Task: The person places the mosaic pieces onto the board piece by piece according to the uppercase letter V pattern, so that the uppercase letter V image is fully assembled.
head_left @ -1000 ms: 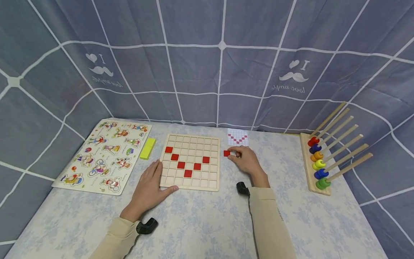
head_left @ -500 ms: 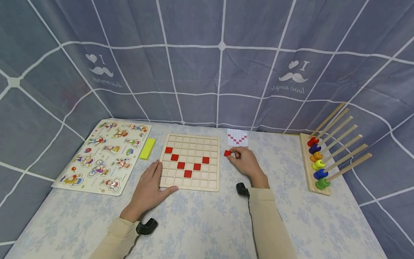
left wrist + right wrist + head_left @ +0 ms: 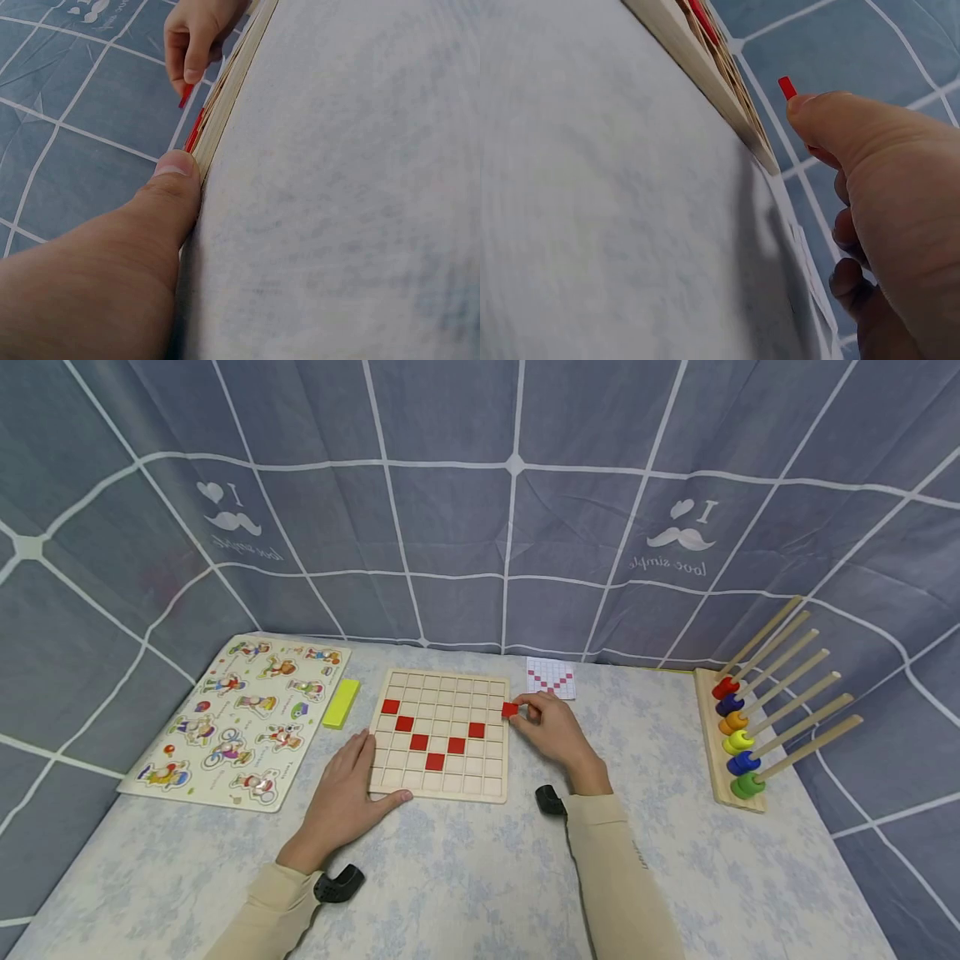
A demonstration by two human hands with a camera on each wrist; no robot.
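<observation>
A wooden grid board [image 3: 450, 785] lies on the table in front of me. Several red square tiles [image 3: 418, 742] sit in its cells, falling from the left and rising again to the right. My left hand [image 3: 341, 802] rests at the board's lower left corner, fingers straight along the left edge and thumb on the front edge. Between thumb and fingertips, my right hand [image 3: 558, 731] pinches another red tile [image 3: 509, 710], which overlaps the board's right rim in the head view. In the right wrist view this pinched tile [image 3: 787, 88] is seen edge-on, raised above the table.
Behind my right hand lies a paper card [image 3: 564, 687] with a pink pattern on a grid. A yellow-green block [image 3: 342, 703] and a picture puzzle board [image 3: 247, 718] lie at left. On the right stands a wooden peg rack [image 3: 723, 768] with coloured rings.
My right hand has carried the pinched red tile leftward from beside the card to the board's right rim. The left hand has stayed in place.
</observation>
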